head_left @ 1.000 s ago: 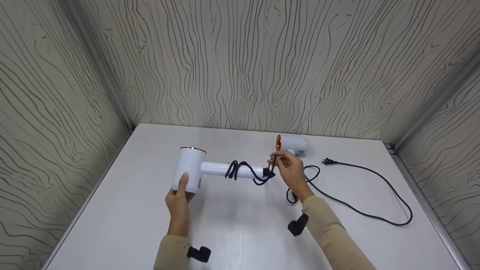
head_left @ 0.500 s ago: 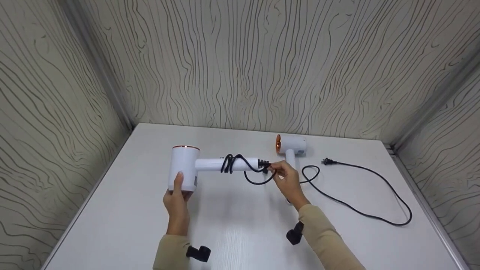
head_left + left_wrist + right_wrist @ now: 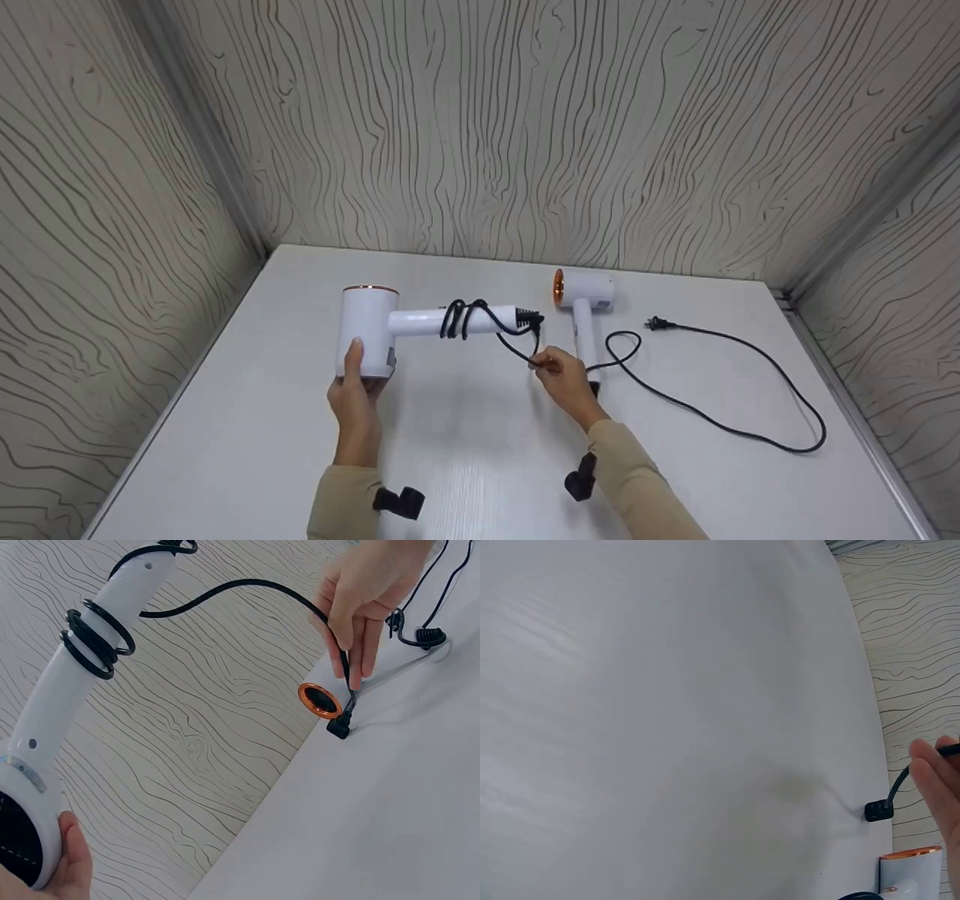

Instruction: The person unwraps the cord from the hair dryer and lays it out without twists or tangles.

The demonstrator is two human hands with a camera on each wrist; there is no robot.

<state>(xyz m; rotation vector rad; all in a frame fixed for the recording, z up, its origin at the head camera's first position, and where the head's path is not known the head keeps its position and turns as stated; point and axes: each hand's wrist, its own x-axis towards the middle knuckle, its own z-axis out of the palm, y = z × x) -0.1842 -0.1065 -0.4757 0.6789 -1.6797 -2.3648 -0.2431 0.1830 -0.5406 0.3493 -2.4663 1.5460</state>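
A white hair dryer (image 3: 367,322) with a copper rim is held above the table in my left hand (image 3: 355,409), which grips the bottom of its barrel, thumb in front. Its black cord (image 3: 465,319) loops around the handle in several turns near the end. Just below the handle's end, my right hand (image 3: 564,381) pinches the cord's free part between thumb and fingers. In the left wrist view the cord's black plug (image 3: 340,726) hangs just under the right hand's fingertips. The right wrist view shows that plug (image 3: 879,810) dangling beside the fingers.
A second white hair dryer (image 3: 589,288) lies at the back of the white table (image 3: 465,465), behind my right hand. Its loose cord (image 3: 720,422) curves across the right side and ends in a plug (image 3: 658,323). Patterned walls (image 3: 480,135) enclose the table.
My right hand has come down from above the handle's end to below it, drawing the cord along. The held hair dryer has shifted slightly left and away from me.
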